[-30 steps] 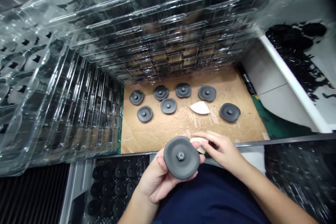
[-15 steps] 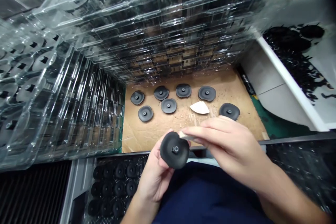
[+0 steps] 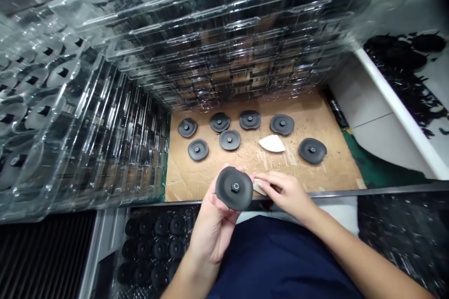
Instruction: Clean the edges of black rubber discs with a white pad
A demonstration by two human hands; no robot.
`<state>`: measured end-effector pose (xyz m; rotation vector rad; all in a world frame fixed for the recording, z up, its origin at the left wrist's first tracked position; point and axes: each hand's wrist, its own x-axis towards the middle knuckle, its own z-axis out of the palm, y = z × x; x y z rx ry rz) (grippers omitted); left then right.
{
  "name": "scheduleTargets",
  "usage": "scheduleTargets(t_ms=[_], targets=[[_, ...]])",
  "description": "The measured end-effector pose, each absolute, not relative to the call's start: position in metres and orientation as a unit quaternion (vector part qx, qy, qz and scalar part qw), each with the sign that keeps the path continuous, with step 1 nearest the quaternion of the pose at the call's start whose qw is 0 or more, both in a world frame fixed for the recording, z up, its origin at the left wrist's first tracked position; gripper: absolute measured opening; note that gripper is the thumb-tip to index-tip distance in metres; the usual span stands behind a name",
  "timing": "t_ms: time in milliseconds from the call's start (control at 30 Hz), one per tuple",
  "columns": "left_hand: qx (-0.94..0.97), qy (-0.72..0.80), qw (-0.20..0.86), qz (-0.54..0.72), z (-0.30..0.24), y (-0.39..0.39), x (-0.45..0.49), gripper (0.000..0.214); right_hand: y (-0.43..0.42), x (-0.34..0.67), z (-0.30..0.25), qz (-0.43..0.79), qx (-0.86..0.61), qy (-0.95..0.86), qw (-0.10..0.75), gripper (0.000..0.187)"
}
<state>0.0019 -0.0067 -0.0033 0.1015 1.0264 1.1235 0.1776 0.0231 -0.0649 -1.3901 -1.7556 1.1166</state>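
White pad (image 3: 258,188), pinched in right hand (image 3: 286,195), has been shifted from upper rim to right side of dark disc (image 3: 231,197), gripped by left hand (image 3: 213,225) above cardboard's (image 3: 185,182) front edge; rim work seemingly ongoing, contact unclear.

The right fingers (image 3: 272,179) partly hide a pale pad (image 3: 259,188); clear trays (image 3: 52,85) are cropped.

Plain navy cloth (image 3: 277,261) covers the person's front, matte and loose, with soft creases I can just make out low down. The left forearm (image 3: 191,268) and right forearm (image 3: 358,247) are bare, smooth and slender; the left hand (image 3: 213,231) and right hand (image 3: 287,196) are bare too.
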Motion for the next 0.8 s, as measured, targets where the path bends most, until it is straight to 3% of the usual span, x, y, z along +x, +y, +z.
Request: scheduleTargets(t_ms=[133, 233, 400, 533, 600, 700, 800], targets=[[0.057, 0.463, 0.720, 0.514, -0.004, -0.006, 0.007, 0.056, 0.029, 0.162, -0.014, 0.380, -0.550, -0.638, 0.382, 0.025], [0.069, 0.450, 0.732, 0.506, -0.005, -0.007, 0.009, 0.058, 0.030, 0.148, 0.026, 0.327, -0.450, -0.693, 0.459, 0.024], [0.077, 0.456, 0.733, 0.498, -0.005, -0.007, 0.005, 0.065, 0.032, 0.142, 0.043, 0.417, -0.330, -0.786, 0.315, 0.021], [0.094, 0.433, 0.754, 0.485, 0.001, -0.004, 0.008, 0.048, 0.035, 0.137, 0.039, 0.306, -0.386, -0.764, 0.416, 0.023], [0.094, 0.423, 0.757, 0.489, 0.004, -0.002, 0.008, 0.054, 0.033, 0.140, 0.038, 0.321, -0.349, -0.763, 0.440, 0.024], [0.076, 0.424, 0.757, 0.491, 0.006, -0.001, 0.004, 0.067, 0.025, 0.157, 0.040, 0.405, -0.324, -0.773, 0.365, 0.020], [0.055, 0.416, 0.769, 0.481, 0.004, -0.001, 0.006, 0.069, 0.019, 0.173, 0.044, 0.362, -0.411, -0.776, 0.312, 0.020]])
